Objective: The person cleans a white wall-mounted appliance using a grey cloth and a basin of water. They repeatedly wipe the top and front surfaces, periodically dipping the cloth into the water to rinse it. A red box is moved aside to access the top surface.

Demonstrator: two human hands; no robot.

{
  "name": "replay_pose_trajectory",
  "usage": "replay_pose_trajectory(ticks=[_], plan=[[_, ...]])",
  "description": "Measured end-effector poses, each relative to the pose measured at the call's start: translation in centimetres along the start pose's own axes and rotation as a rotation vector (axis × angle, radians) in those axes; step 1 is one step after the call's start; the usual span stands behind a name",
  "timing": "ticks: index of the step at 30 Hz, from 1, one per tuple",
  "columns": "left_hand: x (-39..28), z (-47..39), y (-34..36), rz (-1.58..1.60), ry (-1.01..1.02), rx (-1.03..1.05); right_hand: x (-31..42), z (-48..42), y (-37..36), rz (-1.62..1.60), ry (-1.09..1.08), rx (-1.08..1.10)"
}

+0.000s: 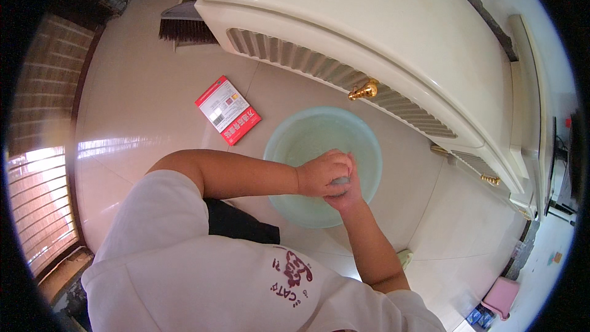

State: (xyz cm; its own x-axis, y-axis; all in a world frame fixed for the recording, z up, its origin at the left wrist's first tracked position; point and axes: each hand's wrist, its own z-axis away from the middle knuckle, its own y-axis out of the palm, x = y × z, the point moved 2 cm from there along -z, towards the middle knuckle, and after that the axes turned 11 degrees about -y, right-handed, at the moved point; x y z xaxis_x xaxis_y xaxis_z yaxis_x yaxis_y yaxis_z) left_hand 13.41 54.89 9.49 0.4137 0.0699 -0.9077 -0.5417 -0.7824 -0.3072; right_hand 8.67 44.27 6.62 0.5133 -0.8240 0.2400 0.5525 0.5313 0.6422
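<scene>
Above the pale green basin (276, 147), my two hands are pressed together. My left hand (320, 173) comes in from the left, its fingers curled over a small grey-blue bundle (341, 180) that looks like wet cloth. From below, my right hand (346, 193) closes round the same bundle. Most of it is hidden by fingers, so its full shape cannot be made out. The basin stands on the tiled floor and appears to hold shallow, clear water.
A red and white box (228, 109) with writing lies left of the basin. Beyond the basin stands a cream cabinet (350, 18) with a gold knob (364, 90). A broom (184, 23) rests at its left end. A pink plastic stool or bin (501, 296) is at lower right.
</scene>
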Motion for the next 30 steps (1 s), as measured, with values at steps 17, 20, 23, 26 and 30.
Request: replay_pose_trajectory(ticks=[17, 20, 23, 26, 30], plan=[[2.3, -0.9, 1.3, 1.33, -1.206, -0.21, 1.5, 0.2, 2.9, 1.447, -1.288, -0.207], [2.8, -0.5, 1.2, 1.308, -1.244, -0.267, 1.6, 0.5, 3.3, 1.682, -1.419, -0.076], [5.0, 0.1, 2.7, 1.491, -1.358, -0.213, 1.4, 1.7, 4.3, 1.723, -1.504, 0.049], [5.4, 0.6, 2.8, 1.43, -1.386, -0.181, 1.0, 1.5, 2.4, 1.742, -1.601, 0.273], [4.7, -0.7, 0.1, 0.808, -1.34, -0.242, 0.9, 1.7, 0.5, 1.337, -1.209, 0.129]])
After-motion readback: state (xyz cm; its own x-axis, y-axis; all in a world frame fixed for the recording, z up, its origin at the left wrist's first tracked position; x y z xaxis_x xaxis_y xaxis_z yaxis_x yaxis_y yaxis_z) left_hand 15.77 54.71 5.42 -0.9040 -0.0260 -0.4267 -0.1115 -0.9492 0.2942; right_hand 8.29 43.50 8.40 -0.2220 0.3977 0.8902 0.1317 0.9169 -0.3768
